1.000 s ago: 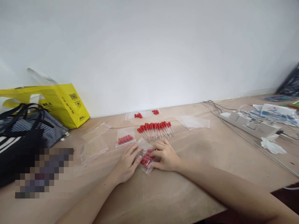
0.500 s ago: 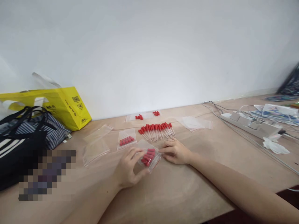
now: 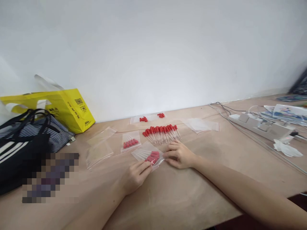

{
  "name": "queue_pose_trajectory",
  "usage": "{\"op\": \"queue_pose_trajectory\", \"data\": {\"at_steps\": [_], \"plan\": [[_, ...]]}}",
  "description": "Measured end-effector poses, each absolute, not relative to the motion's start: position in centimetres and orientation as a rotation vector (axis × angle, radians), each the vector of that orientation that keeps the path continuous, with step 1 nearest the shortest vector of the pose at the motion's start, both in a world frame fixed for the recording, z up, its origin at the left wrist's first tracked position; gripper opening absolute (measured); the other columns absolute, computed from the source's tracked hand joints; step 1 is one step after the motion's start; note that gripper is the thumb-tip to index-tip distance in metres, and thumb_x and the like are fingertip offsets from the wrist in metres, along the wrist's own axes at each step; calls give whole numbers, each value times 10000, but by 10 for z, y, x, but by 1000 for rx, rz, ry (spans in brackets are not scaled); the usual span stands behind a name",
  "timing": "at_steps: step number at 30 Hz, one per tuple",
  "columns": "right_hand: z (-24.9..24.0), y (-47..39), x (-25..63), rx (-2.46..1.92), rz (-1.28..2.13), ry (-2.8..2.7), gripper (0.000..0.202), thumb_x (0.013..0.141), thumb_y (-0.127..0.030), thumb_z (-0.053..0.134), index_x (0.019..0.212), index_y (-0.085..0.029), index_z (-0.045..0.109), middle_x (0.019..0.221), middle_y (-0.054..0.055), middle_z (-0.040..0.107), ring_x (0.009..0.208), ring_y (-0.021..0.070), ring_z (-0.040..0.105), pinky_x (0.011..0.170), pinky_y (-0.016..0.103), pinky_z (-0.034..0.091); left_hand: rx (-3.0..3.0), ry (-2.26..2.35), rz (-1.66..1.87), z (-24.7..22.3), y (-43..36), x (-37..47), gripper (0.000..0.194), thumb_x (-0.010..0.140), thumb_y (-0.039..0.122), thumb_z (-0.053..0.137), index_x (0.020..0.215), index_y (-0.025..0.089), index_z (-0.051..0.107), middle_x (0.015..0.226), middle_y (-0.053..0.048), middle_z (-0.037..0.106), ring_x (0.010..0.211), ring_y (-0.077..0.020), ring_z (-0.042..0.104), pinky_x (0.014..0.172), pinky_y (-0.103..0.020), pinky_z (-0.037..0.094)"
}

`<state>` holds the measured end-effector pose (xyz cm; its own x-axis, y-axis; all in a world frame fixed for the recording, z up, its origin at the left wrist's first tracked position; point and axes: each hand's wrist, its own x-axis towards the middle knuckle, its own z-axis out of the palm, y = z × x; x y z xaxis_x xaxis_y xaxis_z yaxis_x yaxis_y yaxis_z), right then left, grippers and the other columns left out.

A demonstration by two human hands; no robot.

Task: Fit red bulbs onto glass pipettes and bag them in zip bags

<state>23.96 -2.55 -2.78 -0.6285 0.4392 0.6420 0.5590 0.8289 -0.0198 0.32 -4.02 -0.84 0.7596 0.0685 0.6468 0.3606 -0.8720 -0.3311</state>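
Note:
A clear zip bag (image 3: 144, 152) with several red-capped droppers lies between my hands. My left hand (image 3: 137, 176) is closed on its near left edge, thumb and fingers pinched together. At the bag's right corner my right hand (image 3: 178, 155) has its fingertips pressed on the plastic. Just beyond, a fanned row of red-topped droppers (image 3: 161, 131) rests on the table. Another filled bag (image 3: 130, 142) sits to the left of the row. Behind it, near the wall, lie further clear bags (image 3: 151, 118) with two clusters of red caps.
Flat clear bags (image 3: 99, 155) lie at the left, more (image 3: 200, 125) at the right. A yellow bag (image 3: 74, 110) and a black bag (image 3: 31, 156) stand far left. A power strip (image 3: 261, 127), cables and a crumpled tissue (image 3: 287, 148) are at the right on the brown table (image 3: 192, 198).
My left hand has closed its fingers and thumb on the bag's near edge. The bag has turned a little, and its clear dropper stems now show toward the left.

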Motion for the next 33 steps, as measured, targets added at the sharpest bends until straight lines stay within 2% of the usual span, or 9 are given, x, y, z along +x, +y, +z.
{"op": "queue_pose_trajectory", "data": {"at_steps": [3, 11, 18, 27, 30, 33], "plan": [[-28, -23, 243, -714, -305, -2341, 159, 755, -282, 542, 864, -197, 619, 739, 17, 579, 721, 134, 471, 684, 293, 300, -2538, -369, -941, -9, -38, -1, 187, 865, 107, 378, 784, 145, 543, 721, -22, 630, 625, -103, 589, 565, -198, 475], [-28, -20, 233, -600, -582, -2266, 127, 805, -219, 502, 751, -183, 611, 625, 2, 555, 668, 123, 429, 664, 287, 291, -2669, -447, -965, -6, -29, -15, 149, 843, 93, 399, 776, 151, 519, 745, -45, 612, 686, -108, 592, 616, -194, 497], [-28, -15, 224, -537, -701, -2278, 170, 822, -135, 458, 721, -160, 593, 615, -5, 532, 637, 112, 392, 667, 281, 285, -2728, -501, -934, -8, -27, -17, 133, 820, 82, 413, 791, 159, 517, 755, -44, 603, 681, -114, 581, 598, -205, 489], [-24, -9, 217, -546, -722, -2293, 233, 826, -135, 440, 618, -155, 542, 588, -9, 489, 625, 111, 362, 641, 273, 261, -2752, -598, -974, -7, -27, -17, 98, 798, 95, 462, 756, 158, 523, 738, -41, 589, 677, -118, 555, 598, -221, 475], [-24, -10, 215, -546, -720, -2271, 257, 813, -125, 439, 568, -151, 510, 562, -11, 465, 611, 111, 350, 624, 269, 257, -2669, -580, -1056, -7, -26, -8, 79, 769, 107, 523, 815, 165, 551, 766, -39, 602, 719, -140, 552, 651, -270, 483], [-25, -12, 213, -547, -727, -2248, 267, 810, -122, 430, 552, -150, 491, 555, -11, 452, 605, 110, 346, 614, 267, 252, -2595, -535, -1094, -9, -25, 2, 153, 766, 100, 536, 896, 176, 568, 802, -35, 621, 756, -147, 558, 684, -287, 488]]}}
